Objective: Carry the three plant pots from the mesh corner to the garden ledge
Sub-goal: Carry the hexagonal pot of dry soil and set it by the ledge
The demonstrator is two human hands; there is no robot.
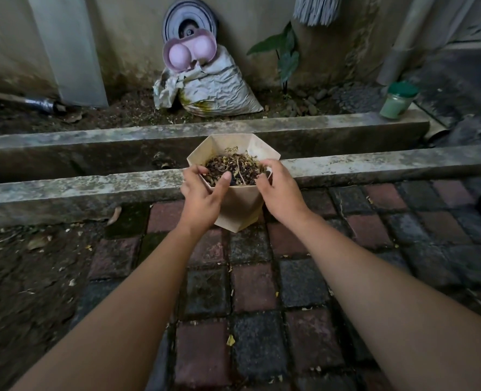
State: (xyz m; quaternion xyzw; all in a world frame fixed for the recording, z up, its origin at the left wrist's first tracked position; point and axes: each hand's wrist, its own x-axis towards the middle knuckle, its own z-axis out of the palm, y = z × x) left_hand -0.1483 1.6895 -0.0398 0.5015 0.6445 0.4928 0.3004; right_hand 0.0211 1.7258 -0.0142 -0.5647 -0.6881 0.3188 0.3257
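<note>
A beige faceted plant pot filled with dark soil and dried stems hangs in the air in front of the near concrete ledge. My left hand grips its left rim, thumb over the edge. My right hand holds the right rim with fingers curled over the soil. A second, farther ledge runs parallel behind a gutter. No other plant pots or mesh are in sight.
Behind the far ledge lies a soil bed with a crumpled white sack, a pink tray on it, a round disc against the wall and a leafy plant. A green-lidded jar stands at right. Brick paving underfoot.
</note>
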